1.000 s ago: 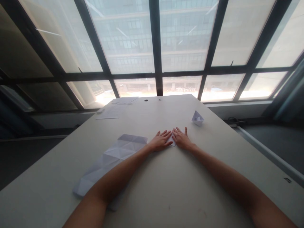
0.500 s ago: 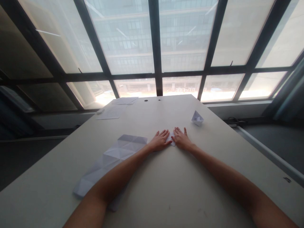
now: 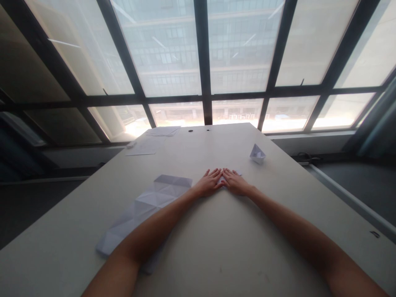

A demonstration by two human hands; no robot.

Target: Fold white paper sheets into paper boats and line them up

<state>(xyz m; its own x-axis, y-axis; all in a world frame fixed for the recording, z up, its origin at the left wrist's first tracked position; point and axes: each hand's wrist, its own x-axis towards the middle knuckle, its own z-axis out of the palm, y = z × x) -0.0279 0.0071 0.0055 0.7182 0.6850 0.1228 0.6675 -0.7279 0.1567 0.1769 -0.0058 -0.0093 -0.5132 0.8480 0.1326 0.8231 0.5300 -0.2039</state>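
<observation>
The left hand (image 3: 210, 182) and right hand (image 3: 234, 182) lie flat, fingers (image 3: 228, 175) outstretched and gripping nothing — both over a small folded paper (image 3: 220, 179), mostly hidden beneath them. From there, a paper boat (image 3: 257, 154) sits at two o'clock — a creased sheet (image 3: 157, 199) at eight.

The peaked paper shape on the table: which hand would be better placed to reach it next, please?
Probably the right hand: it lies nearer the peaked paper shape, while the left hand is farther off.
</observation>
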